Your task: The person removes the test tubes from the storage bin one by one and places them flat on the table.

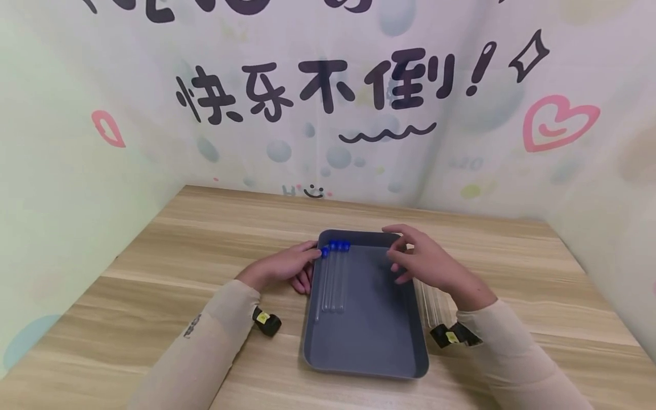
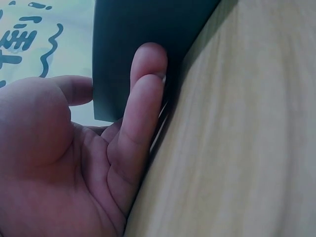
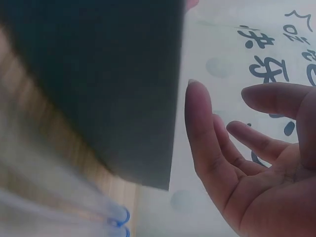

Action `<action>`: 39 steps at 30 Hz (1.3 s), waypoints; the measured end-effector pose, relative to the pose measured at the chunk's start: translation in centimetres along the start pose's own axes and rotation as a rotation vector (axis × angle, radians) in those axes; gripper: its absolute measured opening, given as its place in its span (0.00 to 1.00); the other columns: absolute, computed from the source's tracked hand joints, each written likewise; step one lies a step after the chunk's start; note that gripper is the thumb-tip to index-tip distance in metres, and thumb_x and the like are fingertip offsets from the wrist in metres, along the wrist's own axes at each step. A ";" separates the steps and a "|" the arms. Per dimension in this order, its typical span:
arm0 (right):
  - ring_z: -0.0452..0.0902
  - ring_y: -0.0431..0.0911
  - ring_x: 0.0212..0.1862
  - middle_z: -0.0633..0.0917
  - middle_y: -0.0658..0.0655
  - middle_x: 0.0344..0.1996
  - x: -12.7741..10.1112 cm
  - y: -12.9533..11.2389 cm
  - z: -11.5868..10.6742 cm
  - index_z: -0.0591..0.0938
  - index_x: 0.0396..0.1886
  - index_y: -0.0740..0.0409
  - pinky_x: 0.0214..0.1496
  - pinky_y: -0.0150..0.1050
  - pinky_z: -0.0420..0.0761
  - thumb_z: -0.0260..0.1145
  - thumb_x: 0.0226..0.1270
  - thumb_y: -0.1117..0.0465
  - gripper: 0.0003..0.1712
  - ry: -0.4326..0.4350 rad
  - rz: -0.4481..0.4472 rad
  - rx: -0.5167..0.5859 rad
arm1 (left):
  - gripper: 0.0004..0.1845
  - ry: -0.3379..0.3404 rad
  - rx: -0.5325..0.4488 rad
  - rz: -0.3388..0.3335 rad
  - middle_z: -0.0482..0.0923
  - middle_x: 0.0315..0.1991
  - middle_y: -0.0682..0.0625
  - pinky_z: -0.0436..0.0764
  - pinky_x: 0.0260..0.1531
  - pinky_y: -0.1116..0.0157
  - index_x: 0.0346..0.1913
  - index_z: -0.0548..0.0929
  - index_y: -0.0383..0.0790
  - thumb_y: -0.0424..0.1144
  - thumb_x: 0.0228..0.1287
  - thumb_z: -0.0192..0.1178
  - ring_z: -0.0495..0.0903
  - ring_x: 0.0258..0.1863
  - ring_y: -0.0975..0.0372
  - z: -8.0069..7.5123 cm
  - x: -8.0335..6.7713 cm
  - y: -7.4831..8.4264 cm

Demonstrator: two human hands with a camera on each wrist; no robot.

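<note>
A grey tray (image 1: 369, 341) lies on the table. Inside it, along the left side, several clear test tubes (image 1: 333, 285) with blue caps lie side by side; the leftmost sits slightly lower. My left hand (image 1: 287, 265) grips the tray's left wall, thumb over the rim by the leftmost cap. In the left wrist view its fingers (image 2: 140, 108) lie against the outer wall. Over the tray's right edge hovers my right hand (image 1: 420, 256), fingers loosely bent and apart, holding nothing. The right wrist view shows that hand's fingers (image 3: 200, 128) beside the tray wall.
More clear tubes (image 1: 435, 304) lie on the wooden table (image 1: 205, 245) just right of the tray, partly under the right wrist; blue ends (image 3: 121, 217) show in the right wrist view. A printed cloth (image 1: 307, 148) hangs behind the table.
</note>
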State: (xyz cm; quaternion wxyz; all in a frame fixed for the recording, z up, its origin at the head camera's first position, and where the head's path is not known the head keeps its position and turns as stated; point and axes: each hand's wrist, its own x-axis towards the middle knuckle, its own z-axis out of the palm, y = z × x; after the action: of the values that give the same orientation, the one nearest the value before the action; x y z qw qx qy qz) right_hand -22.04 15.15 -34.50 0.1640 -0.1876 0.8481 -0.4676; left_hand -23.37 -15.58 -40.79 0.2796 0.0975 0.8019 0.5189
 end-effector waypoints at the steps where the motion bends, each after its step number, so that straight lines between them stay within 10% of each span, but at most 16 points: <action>1: 0.82 0.60 0.42 0.75 0.74 0.52 0.1 -0.1 0.1 0.60 0.76 0.56 0.35 0.46 0.89 0.54 0.73 0.66 0.33 -0.005 -0.004 0.008 | 0.28 -0.001 -0.001 0.001 0.80 0.29 0.42 0.86 0.23 0.63 0.79 0.52 0.55 0.50 0.81 0.37 0.83 0.22 0.58 0.0 0.0 0.0; 39: 0.84 0.56 0.40 0.75 0.76 0.56 2.7 -2.5 3.0 0.64 0.74 0.58 0.39 0.49 0.89 0.57 0.76 0.64 0.29 -0.067 -0.017 0.122 | 0.29 -0.031 -0.009 0.027 0.81 0.29 0.41 0.87 0.25 0.62 0.80 0.48 0.58 0.48 0.82 0.37 0.85 0.23 0.57 -0.2 0.0 -0.5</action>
State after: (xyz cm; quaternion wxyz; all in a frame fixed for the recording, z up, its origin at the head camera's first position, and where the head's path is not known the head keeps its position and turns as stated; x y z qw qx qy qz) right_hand -22.64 10.45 -34.22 0.1994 -0.1999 0.8106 -0.5130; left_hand -23.46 -15.93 -41.14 0.2854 0.1151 0.7936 0.5249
